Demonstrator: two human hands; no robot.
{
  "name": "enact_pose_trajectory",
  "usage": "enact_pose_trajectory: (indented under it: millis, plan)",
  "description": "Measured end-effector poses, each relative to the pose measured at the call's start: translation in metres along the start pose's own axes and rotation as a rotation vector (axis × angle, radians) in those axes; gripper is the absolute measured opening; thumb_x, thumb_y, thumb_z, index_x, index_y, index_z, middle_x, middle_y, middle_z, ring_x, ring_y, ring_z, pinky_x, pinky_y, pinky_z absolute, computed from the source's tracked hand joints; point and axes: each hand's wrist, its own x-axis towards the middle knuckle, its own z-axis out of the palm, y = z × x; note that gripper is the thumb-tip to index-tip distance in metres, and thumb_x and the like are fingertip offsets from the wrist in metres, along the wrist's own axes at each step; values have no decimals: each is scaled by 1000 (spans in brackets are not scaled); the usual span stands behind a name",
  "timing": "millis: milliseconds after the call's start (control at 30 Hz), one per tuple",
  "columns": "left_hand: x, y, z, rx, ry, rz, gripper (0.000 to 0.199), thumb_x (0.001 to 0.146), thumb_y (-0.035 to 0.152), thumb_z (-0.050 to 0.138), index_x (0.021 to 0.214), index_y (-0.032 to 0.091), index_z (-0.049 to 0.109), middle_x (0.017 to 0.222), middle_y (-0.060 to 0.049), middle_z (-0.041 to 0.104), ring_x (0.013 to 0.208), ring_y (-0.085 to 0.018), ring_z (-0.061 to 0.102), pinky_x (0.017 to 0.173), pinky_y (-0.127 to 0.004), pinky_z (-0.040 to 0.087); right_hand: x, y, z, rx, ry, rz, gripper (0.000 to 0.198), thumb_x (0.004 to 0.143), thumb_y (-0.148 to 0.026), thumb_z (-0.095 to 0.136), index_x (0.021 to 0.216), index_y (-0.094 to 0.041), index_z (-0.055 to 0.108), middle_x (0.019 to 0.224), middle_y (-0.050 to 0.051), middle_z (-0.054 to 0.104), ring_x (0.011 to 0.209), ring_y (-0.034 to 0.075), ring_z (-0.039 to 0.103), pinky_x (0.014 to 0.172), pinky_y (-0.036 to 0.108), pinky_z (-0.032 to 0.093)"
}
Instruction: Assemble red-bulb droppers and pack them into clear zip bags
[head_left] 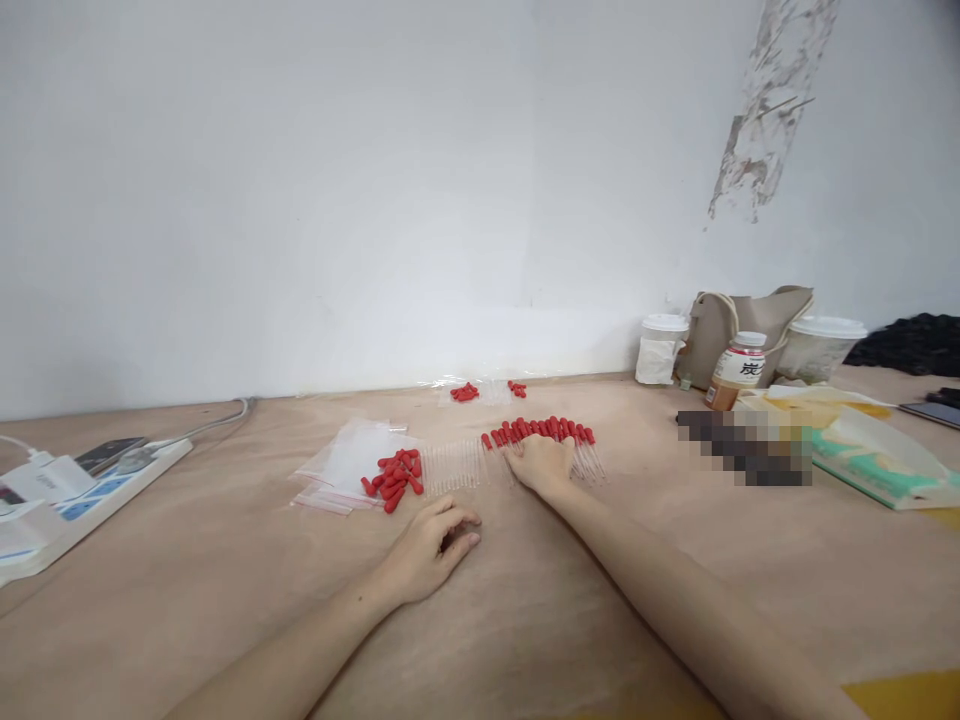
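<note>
My left hand (435, 550) rests on the table, open, its fingers loosely curled with thumb and forefinger apart and nothing between them. Just beyond it lie a heap of loose red rubber bulbs (391, 478) and a row of thin clear glass tubes (454, 468). My right hand (541, 463) reaches forward over a row of droppers (589, 440), clear tubes topped with red bulbs. Its fingers look drawn together among the droppers, but the back of the hand hides the fingertips and anything they grip.
Clear plastic bags (349, 455) lie left of the loose bulbs. More red bulbs (465, 392) sit in clear plastic near the wall. A power strip (97, 500) is at left. A lidded cup (662, 348), a bottle (739, 370), a bag (709, 335) and a green package (862, 455) stand at right.
</note>
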Motion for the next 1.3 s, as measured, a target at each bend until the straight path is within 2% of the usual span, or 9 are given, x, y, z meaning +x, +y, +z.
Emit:
enact_pose_trajectory:
  millis: [200,467,633,733,833,867,1000,1167,1300]
  plan:
    - [0,0,0,0,-5,7,14,82,21,47,92,18,57,81,-3,53,69,-13,51,63,-24,41,-5,-25,-4,20,-25,-165,33,79,-40,42,76,-17,65,75,10,66,75,21,58,81,38,22]
    - [-1,2,1,4,12,13,15,82,20,47,93,18,58,84,-4,53,73,-14,52,66,-25,42,11,-57,2,-65,-217,-126,23,71,-20,49,85,-13,65,87,17,65,83,25,59,82,44,21]
    - [-1,1,0,37,18,27,15,82,21,48,93,19,58,85,-4,54,74,-15,52,66,-25,42,18,-57,-6,-37,-292,-134,20,70,-20,50,81,-13,65,85,16,65,82,27,59,79,42,28]
    - [1,-11,-13,250,112,19,13,82,22,47,86,18,58,83,-5,55,78,-18,51,71,-29,40,10,-39,-18,10,-298,-171,24,77,-26,43,80,-12,63,84,15,64,82,25,58,72,35,34]
    - [3,-30,-36,566,258,-92,14,81,23,46,79,19,59,82,-7,55,81,-22,48,72,-35,37,-12,-7,-23,102,-252,-271,28,84,-28,34,87,-12,56,86,11,62,76,18,57,63,26,36]
    - [3,-37,-43,653,293,-136,13,81,24,47,81,19,59,84,-7,55,82,-24,47,70,-36,36,-21,5,-22,191,-187,-367,27,85,-27,32,90,-12,54,84,10,62,71,17,57,61,25,36]
    - [-1,-58,-57,799,293,-198,15,80,28,49,87,21,61,92,-8,55,86,-27,47,68,-37,35,-53,44,-7,385,82,-586,24,85,-21,33,103,-16,47,91,7,61,81,18,54,69,28,37]
    - [-2,-63,-55,752,306,-167,13,80,25,50,80,21,63,92,-6,56,87,-24,48,71,-36,36,-69,50,1,431,207,-634,27,85,-13,34,105,-21,50,98,5,60,88,17,53,77,32,35]
    - [0,-41,-52,485,442,-104,15,81,21,47,88,19,60,90,-6,56,87,-21,50,77,-34,38,-69,43,-3,486,200,-625,21,84,-14,33,94,-18,52,88,5,60,82,16,54,74,31,38]
